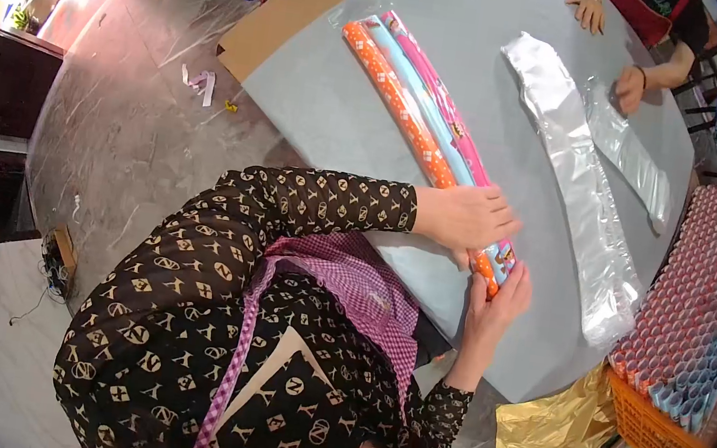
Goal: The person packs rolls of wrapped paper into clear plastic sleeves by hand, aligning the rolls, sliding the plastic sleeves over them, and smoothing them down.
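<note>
Three long rolls of patterned wrapping paper [403, 102], orange, light blue and pink, lie side by side on the table in what looks like a clear plastic sleeve. My left hand [465, 216] rests across the rolls close to their near end, its fingers stretched out over them and slightly blurred. At that near end, my right hand [502, 301] is closed round the rolls, thumb on one side and fingers on the other. Under my left palm, part of the rolls is hidden.
A long stack of clear plastic sleeves [570, 153] lies right of the rolls, with a smaller one [630, 152] beyond. Across the grey table [330, 101] are a co-worker's hands [631, 88]. An orange crate [650, 430] and many stacked rolls [690, 280] stand at the right.
</note>
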